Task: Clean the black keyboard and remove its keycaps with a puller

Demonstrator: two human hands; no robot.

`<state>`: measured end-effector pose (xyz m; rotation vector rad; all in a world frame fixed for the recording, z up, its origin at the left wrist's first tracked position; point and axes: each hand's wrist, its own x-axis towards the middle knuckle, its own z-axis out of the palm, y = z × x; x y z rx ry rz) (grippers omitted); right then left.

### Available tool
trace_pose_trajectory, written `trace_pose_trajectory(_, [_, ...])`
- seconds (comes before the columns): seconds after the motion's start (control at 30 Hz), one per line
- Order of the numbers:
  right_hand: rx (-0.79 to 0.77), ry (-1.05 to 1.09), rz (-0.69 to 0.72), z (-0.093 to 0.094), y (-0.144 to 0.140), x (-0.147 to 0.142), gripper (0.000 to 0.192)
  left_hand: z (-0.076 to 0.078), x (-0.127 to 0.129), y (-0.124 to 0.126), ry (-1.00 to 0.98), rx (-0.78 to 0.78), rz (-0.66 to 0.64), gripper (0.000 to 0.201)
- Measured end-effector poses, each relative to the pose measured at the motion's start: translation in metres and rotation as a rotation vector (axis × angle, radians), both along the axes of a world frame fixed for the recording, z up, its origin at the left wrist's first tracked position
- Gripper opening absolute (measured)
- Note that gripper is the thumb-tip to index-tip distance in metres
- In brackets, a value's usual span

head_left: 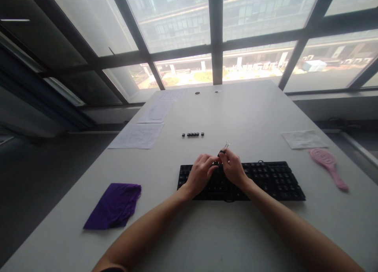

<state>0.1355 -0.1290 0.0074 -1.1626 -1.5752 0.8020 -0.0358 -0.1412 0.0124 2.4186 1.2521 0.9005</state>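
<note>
A black full-size keyboard [271, 181] lies on the white table in front of me, partly covered by my hands and forearms. Over its upper rows, my left hand [201, 171] has thumb and index fingertips closed around a small dark keycap [216, 163]; whether it is seated in the keyboard I cannot tell. Right beside it, my right hand [232, 166] is shut on a keycap puller [226, 145], its thin wire prongs pointing up and away from the keys. Beyond the keyboard, several loose black keycaps [193, 134] stand in a row on the table.
A folded purple cloth [113, 205] lies at the front left. Printed paper sheets [137, 136] run along the left edge. To the right are a white tissue [304, 139] and a pink hairbrush [327, 163]. Large windows [177, 23] rise behind the table [248, 118].
</note>
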Motion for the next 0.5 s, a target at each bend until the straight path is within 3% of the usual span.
trace_pose_trajectory(0.13, [-0.034, 0.012, -0.001, 0.001, 0.000, 0.001, 0.027, 0.002, 0.002, -0.001, 0.073, 0.026, 0.008, 0.020])
trace_pose_trajectory(0.3, [-0.043, 0.061, -0.023, 0.000, 0.001, 0.001, 0.025, 0.006, 0.001, 0.000, -0.041, -0.021, 0.040, 0.010])
trace_pose_trajectory(0.5, [-0.038, 0.073, -0.003, -0.003, 0.003, 0.000, 0.027, 0.014, -0.019, 0.035, -0.156, -0.216, 0.102, 0.005])
